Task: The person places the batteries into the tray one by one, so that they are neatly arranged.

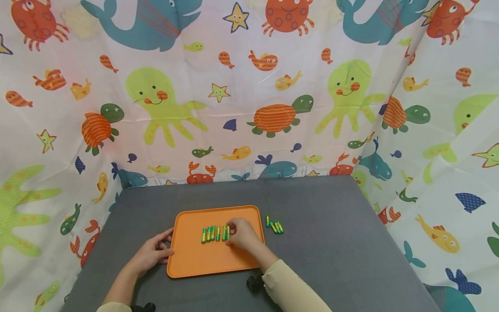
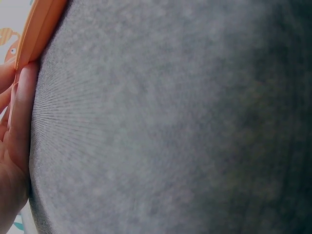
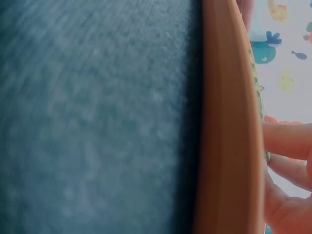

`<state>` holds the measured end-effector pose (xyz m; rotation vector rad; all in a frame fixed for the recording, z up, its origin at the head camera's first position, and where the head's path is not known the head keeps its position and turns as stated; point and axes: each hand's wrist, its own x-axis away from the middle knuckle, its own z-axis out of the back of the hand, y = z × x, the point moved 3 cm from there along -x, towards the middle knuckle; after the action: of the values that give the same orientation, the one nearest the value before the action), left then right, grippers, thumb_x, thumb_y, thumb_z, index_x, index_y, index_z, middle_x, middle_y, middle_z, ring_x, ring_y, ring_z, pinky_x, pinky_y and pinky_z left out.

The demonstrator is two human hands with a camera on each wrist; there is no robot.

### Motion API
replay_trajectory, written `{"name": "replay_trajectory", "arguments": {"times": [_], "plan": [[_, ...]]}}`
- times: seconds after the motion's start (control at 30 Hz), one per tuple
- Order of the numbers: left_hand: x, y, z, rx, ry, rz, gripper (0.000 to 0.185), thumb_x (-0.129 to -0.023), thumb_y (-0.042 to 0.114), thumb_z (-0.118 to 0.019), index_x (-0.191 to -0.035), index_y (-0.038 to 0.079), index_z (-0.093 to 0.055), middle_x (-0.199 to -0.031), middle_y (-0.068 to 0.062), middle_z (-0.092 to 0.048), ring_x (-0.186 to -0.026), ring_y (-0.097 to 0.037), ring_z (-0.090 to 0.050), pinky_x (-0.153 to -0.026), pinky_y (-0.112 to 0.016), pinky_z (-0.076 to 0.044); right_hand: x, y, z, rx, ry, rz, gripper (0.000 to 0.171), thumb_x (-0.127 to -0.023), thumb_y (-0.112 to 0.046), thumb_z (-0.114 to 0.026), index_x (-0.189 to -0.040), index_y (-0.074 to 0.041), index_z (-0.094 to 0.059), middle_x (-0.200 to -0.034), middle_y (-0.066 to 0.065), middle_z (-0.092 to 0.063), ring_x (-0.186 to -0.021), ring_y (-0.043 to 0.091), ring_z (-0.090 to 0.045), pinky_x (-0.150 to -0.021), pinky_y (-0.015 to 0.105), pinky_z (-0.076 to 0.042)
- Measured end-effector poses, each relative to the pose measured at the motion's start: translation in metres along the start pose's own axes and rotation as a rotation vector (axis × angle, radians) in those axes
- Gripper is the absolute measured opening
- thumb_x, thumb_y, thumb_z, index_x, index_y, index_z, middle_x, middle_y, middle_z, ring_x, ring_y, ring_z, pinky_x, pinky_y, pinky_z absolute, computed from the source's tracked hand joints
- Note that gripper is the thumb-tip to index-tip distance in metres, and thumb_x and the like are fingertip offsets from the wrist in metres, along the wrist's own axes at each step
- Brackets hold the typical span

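Note:
An orange tray (image 1: 195,264) lies on the grey table, with a row of small green and yellow batteries (image 1: 208,234) standing side by side across its middle. My right hand (image 1: 243,234) reaches over the tray's right half and pinches a battery (image 1: 228,232) at the right end of that row, its fingers covering part of it. At the tray's left edge, my left hand (image 1: 153,251) holds the rim with thumb and fingers. The left wrist view shows the fingers (image 2: 27,92) against the tray's orange edge (image 2: 41,24). In the right wrist view the tray's side wall (image 3: 229,122) hides most of the batteries.
Several more batteries (image 1: 275,227) lie loose on the grey table (image 1: 319,242) just right of the tray. A curtain (image 1: 234,95) printed with sea animals hangs behind the table and along its sides. Dark wrist devices (image 1: 255,283) sit by both sleeves.

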<state>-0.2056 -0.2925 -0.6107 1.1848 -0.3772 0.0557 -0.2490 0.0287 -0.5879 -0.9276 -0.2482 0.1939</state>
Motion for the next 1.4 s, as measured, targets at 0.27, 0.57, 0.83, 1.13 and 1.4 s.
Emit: {"name": "replay_trajectory", "arguments": {"times": [0.27,0.57,0.83,1.13,1.4], "plan": [[0.001,0.001,-0.001,-0.004,-0.013,-0.007,0.079,-0.091,0.012,-0.075,-0.158,0.01,-0.033,-0.124,-0.015,-0.047,-0.085,-0.021,-0.058,-0.07,-0.035,-0.06,0.001,-0.004,-0.003,-0.001,-0.013,-0.001,0.063,-0.071,-0.001,-0.09,-0.128,-0.007,-0.065,-0.1,0.002,-0.062,-0.082,0.014,-0.053,-0.07,0.03,-0.049],[0.0,0.0,-0.001,0.008,-0.015,-0.007,0.079,-0.091,0.012,-0.075,-0.158,0.011,-0.034,-0.124,-0.014,-0.047,-0.085,-0.021,-0.058,-0.07,-0.036,-0.06,0.003,-0.005,-0.004,-0.007,-0.012,-0.003,0.07,-0.072,0.002,-0.088,-0.135,-0.009,-0.062,-0.105,0.003,-0.062,-0.084,0.014,-0.055,-0.071,0.031,-0.051],[0.0,-0.002,-0.001,0.004,-0.022,-0.015,0.079,-0.091,0.011,-0.075,-0.158,0.011,-0.033,-0.124,-0.015,-0.047,-0.085,-0.022,-0.058,-0.07,-0.035,-0.061,0.004,-0.002,-0.006,-0.022,0.009,-0.015,0.077,-0.071,0.002,-0.089,-0.14,-0.012,-0.058,-0.106,0.003,-0.06,-0.083,0.013,-0.055,-0.07,0.029,-0.05],[-0.001,-0.002,-0.001,0.007,-0.014,-0.005,0.078,-0.09,0.011,-0.076,-0.157,0.012,-0.035,-0.124,-0.015,-0.047,-0.086,-0.023,-0.058,-0.071,-0.036,-0.061,0.006,0.003,-0.002,-0.063,-0.009,0.003,0.073,-0.073,0.003,-0.087,-0.139,-0.011,-0.059,-0.108,0.005,-0.06,-0.085,0.013,-0.057,-0.071,0.03,-0.052],[-0.001,-0.003,0.001,0.013,-0.017,-0.018,0.079,-0.09,0.011,-0.075,-0.158,0.013,-0.035,-0.125,-0.014,-0.047,-0.086,-0.022,-0.059,-0.071,-0.036,-0.061,0.008,0.005,0.005,-0.068,-0.006,0.021,0.073,-0.073,0.0,-0.088,-0.138,-0.011,-0.059,-0.11,0.006,-0.063,-0.086,0.013,-0.058,-0.072,0.031,-0.052]]}}
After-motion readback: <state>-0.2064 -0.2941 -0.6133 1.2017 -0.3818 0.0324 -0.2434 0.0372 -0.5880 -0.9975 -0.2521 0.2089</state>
